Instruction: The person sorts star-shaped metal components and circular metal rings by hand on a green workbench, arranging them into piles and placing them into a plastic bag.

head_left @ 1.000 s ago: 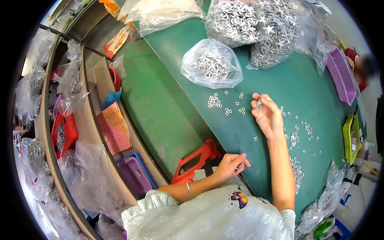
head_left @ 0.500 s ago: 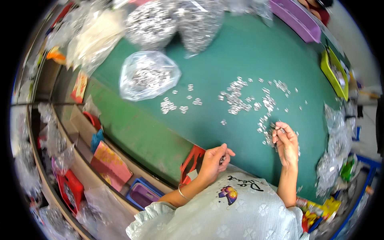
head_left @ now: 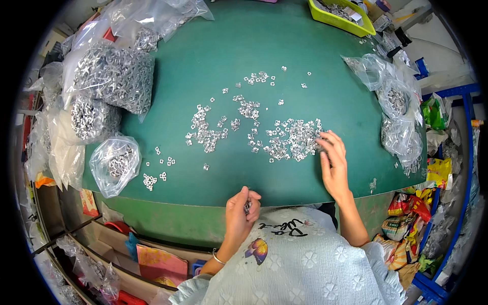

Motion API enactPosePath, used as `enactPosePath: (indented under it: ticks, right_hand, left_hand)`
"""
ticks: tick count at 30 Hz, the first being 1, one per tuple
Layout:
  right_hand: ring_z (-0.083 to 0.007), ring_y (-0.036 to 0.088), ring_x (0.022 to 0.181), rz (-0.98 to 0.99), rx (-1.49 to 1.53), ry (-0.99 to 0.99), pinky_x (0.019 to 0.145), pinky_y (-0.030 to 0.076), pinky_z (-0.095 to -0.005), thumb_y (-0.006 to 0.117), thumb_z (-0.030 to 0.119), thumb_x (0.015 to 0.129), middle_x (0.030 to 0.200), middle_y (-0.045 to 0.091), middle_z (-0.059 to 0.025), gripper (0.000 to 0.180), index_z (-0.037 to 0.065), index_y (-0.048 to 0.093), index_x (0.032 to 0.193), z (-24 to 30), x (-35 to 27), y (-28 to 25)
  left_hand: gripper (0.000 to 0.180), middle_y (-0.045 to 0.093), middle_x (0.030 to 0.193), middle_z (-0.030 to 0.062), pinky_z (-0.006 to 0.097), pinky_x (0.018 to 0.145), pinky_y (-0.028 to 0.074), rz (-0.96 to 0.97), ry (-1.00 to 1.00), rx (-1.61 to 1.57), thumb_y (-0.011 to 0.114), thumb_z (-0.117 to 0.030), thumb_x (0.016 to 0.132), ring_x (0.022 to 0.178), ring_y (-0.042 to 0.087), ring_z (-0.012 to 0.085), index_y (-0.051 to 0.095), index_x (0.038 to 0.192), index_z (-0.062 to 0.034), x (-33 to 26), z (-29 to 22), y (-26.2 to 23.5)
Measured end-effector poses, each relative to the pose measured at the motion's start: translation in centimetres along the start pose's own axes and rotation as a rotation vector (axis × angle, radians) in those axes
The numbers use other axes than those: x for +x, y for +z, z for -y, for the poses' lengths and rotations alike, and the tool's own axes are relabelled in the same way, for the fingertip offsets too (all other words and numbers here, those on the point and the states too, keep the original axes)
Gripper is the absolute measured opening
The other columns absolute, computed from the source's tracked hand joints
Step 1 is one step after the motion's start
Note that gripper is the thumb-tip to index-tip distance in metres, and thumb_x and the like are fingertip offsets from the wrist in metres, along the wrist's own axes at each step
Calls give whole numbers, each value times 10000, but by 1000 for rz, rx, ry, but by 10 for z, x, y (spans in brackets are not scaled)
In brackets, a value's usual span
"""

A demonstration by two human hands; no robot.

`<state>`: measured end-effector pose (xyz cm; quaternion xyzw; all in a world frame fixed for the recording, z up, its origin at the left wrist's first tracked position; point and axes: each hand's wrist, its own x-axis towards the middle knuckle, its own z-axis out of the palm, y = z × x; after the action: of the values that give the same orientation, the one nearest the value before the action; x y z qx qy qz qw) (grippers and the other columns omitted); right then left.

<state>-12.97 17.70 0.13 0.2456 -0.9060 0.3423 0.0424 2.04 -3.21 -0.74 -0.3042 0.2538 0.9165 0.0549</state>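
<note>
Small silvery metal parts [head_left: 292, 140] lie scattered in patches over the green table [head_left: 229, 46]. My right hand [head_left: 333, 162] rests flat on the table, its fingertips touching the right edge of the densest patch. At the table's near edge, my left hand [head_left: 242, 207] is cupped with fingers curled around a few of the same metal parts. A bracelet sits on my left wrist.
Clear plastic bags full of metal parts [head_left: 114, 76] pile up at the left, with a smaller bag [head_left: 116, 163] near the front left. More bags [head_left: 394, 107] lie at the right. A yellow-green tray [head_left: 339, 12] stands at the back. Shelves with packets run below left.
The view has swung so the table sits square in front. My right hand moved onto the dense patch of parts. My left hand stays at the near edge, curled.
</note>
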Motion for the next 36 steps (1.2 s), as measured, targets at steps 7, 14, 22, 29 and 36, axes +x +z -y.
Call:
enactPosePath:
  ticks: [7,14,22,29,36]
  right_hand:
    - [-298,400,1287,265,-110,-358,1056,218,-586,700,140,777,1285,509,-64,350,138,628,1119,27,9,25]
    - [-300,440,1263,95,-226,-241,1046,231,-570,677,82,776,1221,548,-84,244,109,652,1017,-18,8,13]
    - [-252,500,1061,96,-145,-381,946,305,-469,673,109,739,1070,554,-38,252,87,661,990,35,1,59]
    - [-258,429,1154,427,-87,-480,968,297,-464,616,179,788,1278,481,-71,452,67,552,1221,70,-9,77]
    - [-262,480,1035,-2,-100,-346,865,314,-422,658,107,773,1125,552,-55,251,90,655,1024,51,35,67]
  left_hand:
    - [347,413,574,0,206,389,247,-6,-75,50,439,-295,1002,443,324,66,603,875,-17,0,12,7]
    - [300,495,705,17,194,418,266,-2,-80,85,467,-264,994,505,356,55,599,939,0,-1,12,12]
    - [281,472,699,6,191,429,262,37,-85,88,460,-227,998,511,343,50,605,962,11,2,12,14]
    - [275,446,654,1,192,429,252,-15,22,40,458,-212,996,498,337,50,602,946,18,-8,5,9]
    - [260,431,623,-2,192,418,242,-49,103,-21,475,-206,988,482,327,47,602,921,11,-11,0,1]
